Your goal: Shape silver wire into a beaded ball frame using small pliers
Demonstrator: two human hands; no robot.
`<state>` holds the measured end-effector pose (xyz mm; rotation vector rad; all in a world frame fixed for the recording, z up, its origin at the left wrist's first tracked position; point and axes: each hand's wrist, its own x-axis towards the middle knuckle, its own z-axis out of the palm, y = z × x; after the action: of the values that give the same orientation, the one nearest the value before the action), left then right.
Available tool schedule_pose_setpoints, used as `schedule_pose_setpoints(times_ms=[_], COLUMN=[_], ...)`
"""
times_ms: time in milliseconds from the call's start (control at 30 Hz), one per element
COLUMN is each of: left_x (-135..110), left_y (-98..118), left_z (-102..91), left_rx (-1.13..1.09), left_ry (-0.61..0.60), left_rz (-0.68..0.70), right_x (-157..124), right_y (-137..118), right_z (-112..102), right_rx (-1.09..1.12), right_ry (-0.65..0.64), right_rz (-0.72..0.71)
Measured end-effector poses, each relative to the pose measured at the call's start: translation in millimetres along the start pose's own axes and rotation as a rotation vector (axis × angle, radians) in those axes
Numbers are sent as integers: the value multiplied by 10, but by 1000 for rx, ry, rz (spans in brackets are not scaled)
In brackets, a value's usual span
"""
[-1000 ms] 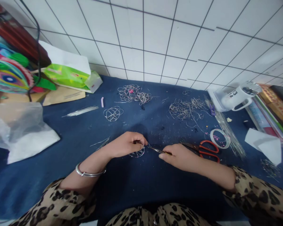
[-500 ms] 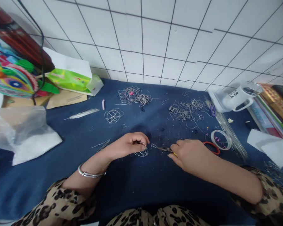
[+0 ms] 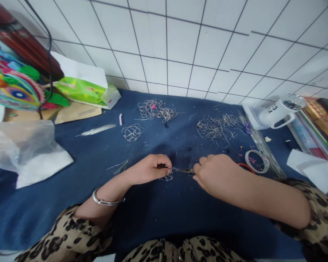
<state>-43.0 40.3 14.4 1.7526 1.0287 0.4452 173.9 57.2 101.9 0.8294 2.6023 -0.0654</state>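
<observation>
My left hand [image 3: 149, 168] is closed in a pinch on a small wire mesh piece [image 3: 167, 177] resting on the blue cloth [image 3: 153, 218]. My right hand [image 3: 217, 173] is closed round thin pliers [image 3: 183, 170]. The pliers' tip points left and meets the wire piece just beside my left fingers. A silver bangle [image 3: 107, 200] circles my left wrist. Both sleeves are leopard print.
A finished wire ball [image 3: 132, 132], a tangle of wire balls [image 3: 157, 110] and loose wire scraps [image 3: 215, 126] lie further back. Red scissors handles [image 3: 245, 167], a tape roll [image 3: 257, 161], a white mug [image 3: 276, 112], books, a green packet [image 3: 82, 91] and a plastic bag [image 3: 22, 149] surround the work area.
My right hand moved up and left, its forearm now hiding most of the red scissors. The pliers drew back from the wire piece, then came back to it. My left hand stayed put.
</observation>
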Motion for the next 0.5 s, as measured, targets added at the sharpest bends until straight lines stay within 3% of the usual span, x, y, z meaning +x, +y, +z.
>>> schedule_pose_setpoints(times_ms=[500], left_x=[1], left_y=[-16], left_z=[12], left_rx=[83], left_ry=[25], left_rz=[31], right_x=[44], right_y=[5], right_z=[-79], right_rx=[-19], right_ry=[-23], right_rz=[-70])
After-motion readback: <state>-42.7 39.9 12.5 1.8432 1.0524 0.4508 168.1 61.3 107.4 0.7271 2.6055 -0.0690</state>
